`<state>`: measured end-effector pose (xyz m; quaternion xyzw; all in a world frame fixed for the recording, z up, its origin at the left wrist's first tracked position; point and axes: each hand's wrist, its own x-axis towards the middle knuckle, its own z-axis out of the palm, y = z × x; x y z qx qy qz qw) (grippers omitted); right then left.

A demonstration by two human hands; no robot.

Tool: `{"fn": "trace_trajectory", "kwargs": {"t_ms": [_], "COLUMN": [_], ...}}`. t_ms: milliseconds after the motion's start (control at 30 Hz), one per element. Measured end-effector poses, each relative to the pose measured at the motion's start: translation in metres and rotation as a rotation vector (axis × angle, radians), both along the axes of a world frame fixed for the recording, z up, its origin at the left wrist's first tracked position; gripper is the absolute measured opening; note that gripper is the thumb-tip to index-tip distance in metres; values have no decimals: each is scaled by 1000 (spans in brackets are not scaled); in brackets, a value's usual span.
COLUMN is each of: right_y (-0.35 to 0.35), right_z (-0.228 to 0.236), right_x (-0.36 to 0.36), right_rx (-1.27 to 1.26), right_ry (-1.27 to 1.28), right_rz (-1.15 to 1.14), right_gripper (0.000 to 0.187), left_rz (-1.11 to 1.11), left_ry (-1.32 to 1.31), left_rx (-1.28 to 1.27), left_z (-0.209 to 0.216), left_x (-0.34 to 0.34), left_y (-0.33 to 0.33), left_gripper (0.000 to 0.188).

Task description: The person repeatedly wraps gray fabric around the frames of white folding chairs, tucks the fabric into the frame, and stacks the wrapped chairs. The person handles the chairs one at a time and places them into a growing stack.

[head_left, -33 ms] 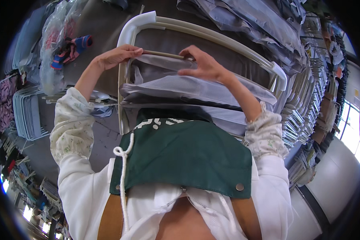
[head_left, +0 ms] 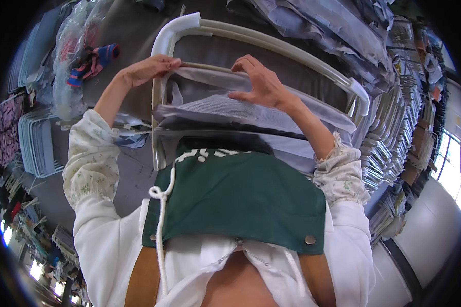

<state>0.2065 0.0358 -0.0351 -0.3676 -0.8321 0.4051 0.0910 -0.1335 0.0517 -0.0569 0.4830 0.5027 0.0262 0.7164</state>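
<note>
A grey mesh fabric panel (head_left: 235, 108) lies across a cream tubular frame (head_left: 271, 45) with pale plastic corner pieces. Along the fabric's far edge runs a thin tan rod (head_left: 206, 67). My left hand (head_left: 151, 70) is closed, thumb and fingers pinching the rod's left end beside the frame's left tube. Over the middle of that same edge is my right hand (head_left: 262, 86), thumb and fingers apart. Its fingertips are close to the rod; whether they touch it I cannot tell.
More grey fabric (head_left: 322, 36) is piled beyond the frame. At left lie a clear plastic bag (head_left: 69, 66), a blue-and-red cloth item (head_left: 95, 64) and stacked pale frames (head_left: 38, 146). Rows of metal frames (head_left: 381, 148) stand at right.
Both hands have barely moved. My left hand sits slightly further left, and the fingers of my right hand have shifted a little at the rod's edge.
</note>
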Motion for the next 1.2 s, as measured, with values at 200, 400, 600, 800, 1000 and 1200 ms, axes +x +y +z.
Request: {"fn": "trace_trajectory", "kwargs": {"t_ms": [200, 400, 600, 800, 1000, 1200], "right_y": [-19, 23, 44, 28, 21, 2], "right_z": [-1, -44, -35, -34, -35, -28], "right_x": [-53, -138, -161, -167, -153, -145], "right_rx": [412, 257, 15, 49, 27, 109], "right_ry": [122, 291, 333, 341, 486, 428], "right_rz": [-6, 309, 519, 414, 360, 206], "right_gripper": [37, 25, 8, 6, 12, 15], "left_rz": [151, 580, 242, 204, 275, 558], "left_ry": [-32, 261, 364, 687, 320, 200], "left_rx": [23, 581, 936, 1278, 1489, 1094], "left_z": [15, 14, 58, 11, 19, 21], "left_x": [-9, 14, 57, 93, 79, 11], "left_y": [-15, -110, -183, -170, -141, -113], "left_gripper": [39, 36, 42, 49, 32, 34]}}
